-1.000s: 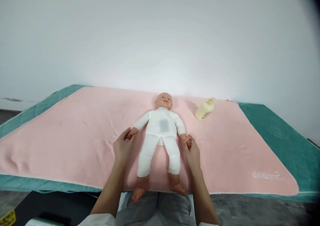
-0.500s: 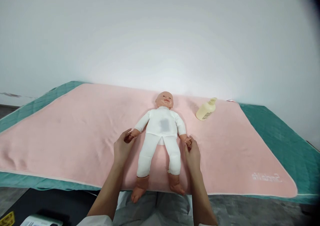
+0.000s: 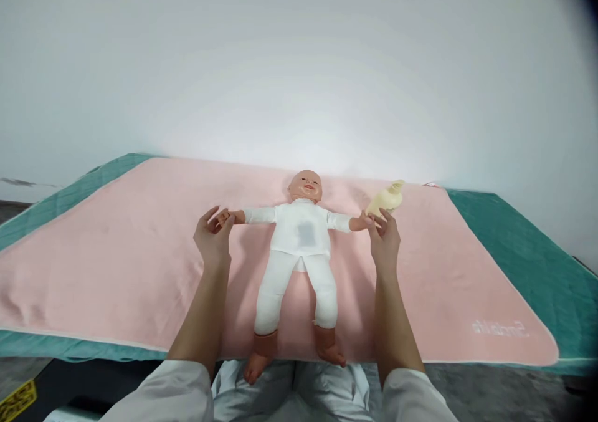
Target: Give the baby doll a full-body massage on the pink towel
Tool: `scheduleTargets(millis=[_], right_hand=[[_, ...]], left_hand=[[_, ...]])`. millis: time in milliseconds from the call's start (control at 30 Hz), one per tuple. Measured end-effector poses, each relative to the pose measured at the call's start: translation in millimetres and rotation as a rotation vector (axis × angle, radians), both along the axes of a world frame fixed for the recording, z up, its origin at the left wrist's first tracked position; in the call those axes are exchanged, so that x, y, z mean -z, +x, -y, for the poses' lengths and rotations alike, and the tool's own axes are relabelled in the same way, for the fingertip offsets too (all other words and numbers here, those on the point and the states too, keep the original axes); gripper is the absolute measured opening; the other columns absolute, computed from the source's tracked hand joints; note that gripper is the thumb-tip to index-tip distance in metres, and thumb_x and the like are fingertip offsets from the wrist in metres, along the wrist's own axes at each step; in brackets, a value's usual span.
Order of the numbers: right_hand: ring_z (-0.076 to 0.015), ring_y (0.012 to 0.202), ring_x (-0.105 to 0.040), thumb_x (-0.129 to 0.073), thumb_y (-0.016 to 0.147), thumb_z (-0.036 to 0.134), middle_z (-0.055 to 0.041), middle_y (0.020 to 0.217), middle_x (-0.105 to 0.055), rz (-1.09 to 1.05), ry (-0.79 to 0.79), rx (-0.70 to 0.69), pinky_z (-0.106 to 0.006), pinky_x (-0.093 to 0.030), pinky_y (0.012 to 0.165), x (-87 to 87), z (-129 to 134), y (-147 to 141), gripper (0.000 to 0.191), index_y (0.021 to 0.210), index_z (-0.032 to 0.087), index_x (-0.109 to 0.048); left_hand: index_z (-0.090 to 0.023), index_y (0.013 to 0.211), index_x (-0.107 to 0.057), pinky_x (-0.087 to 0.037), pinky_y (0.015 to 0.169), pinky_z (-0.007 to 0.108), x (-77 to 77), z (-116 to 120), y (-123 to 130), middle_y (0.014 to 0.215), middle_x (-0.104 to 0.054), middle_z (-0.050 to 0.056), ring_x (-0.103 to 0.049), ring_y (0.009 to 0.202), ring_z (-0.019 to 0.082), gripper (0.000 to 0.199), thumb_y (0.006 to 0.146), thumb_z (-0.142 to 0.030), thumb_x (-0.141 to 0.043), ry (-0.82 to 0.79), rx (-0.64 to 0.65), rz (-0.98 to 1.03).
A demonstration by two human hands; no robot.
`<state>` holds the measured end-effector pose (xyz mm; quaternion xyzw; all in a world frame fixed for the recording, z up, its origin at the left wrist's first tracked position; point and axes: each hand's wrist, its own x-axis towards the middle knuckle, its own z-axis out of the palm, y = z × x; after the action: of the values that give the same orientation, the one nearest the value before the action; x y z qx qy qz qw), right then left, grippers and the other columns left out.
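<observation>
doll on back btwn grips, arms out | L hand pinching doll hand | R hand pinching other doll hand | pump bottle just beyond R grip | pink mat below

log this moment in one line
doll: on back, arms spread; left hand: holds one doll hand; right hand: holds other doll hand; yellow bottle: partly behind right hand

Sleeves, two: white, loose, ending well back from the fingers. Trousers, one pair: pale grey, creased, below the fingers.
</observation>
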<state>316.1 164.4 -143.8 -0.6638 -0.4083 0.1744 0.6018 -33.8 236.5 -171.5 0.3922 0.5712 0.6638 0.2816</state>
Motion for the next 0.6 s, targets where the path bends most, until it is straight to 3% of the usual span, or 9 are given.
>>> scheduleTargets(millis=[167, 300, 467, 600], right_hand=[[-0.0262, 0.116, -0.063, -0.065, 0.079, 0.049, -0.0143, 0.132, -0.060, 0.009, 0.168, -0.039, -0.043, -0.051, 0.096, -2.7, -61.2, -1.0, 0.060, 0.130, 0.021, -0.051], [-0.0240, 0.118, -0.061, -0.057, 0.085, 0.044, -0.0149, 0.136, -0.057, 0.008, 0.227, -0.181, -0.044, -0.047, 0.103, 9.8, -96.3, -11.3, 0.053, 0.130, 0.017, -0.052], [-0.0194, 0.122, -0.057, -0.049, 0.087, 0.034, -0.0136, 0.141, -0.053, 0.105, 0.171, -0.291, -0.041, -0.042, 0.108, 35.0, -125.2, -15.7, 0.053, 0.136, 0.017, -0.047], [-0.0192, 0.126, -0.053, -0.049, 0.084, 0.030, -0.0129, 0.139, -0.054, 0.173, -0.011, -0.314, -0.040, -0.040, 0.109, 45.0, -142.8, -12.9, 0.052, 0.134, 0.015, -0.047]], left_hand=[[-0.016, 0.120, -0.049, -0.054, 0.095, 0.033, -20.1, -54.0, 25.7, 0.124, -0.060, 0.015, -0.059, 0.120, 0.020, 0.047, 0.077, -0.023, -0.066, 0.147, -0.125, -0.134], [-0.016, 0.114, -0.051, -0.052, 0.095, 0.030, -23.3, -89.3, 54.9, 0.124, -0.060, 0.014, -0.059, 0.118, 0.017, 0.030, 0.085, -0.025, -0.057, 0.171, -0.111, -0.178], [-0.018, 0.126, -0.053, -0.049, 0.097, 0.030, -9.9, -121.1, 75.7, 0.126, -0.063, 0.012, -0.064, 0.111, 0.017, 0.041, 0.086, -0.028, -0.056, 0.022, 0.052, -0.286], [-0.018, 0.135, -0.049, -0.043, 0.101, 0.034, -2.9, -141.2, 80.3, 0.132, -0.060, 0.013, -0.057, 0.124, 0.025, 0.060, 0.078, -0.029, -0.064, -0.122, 0.243, -0.522]])
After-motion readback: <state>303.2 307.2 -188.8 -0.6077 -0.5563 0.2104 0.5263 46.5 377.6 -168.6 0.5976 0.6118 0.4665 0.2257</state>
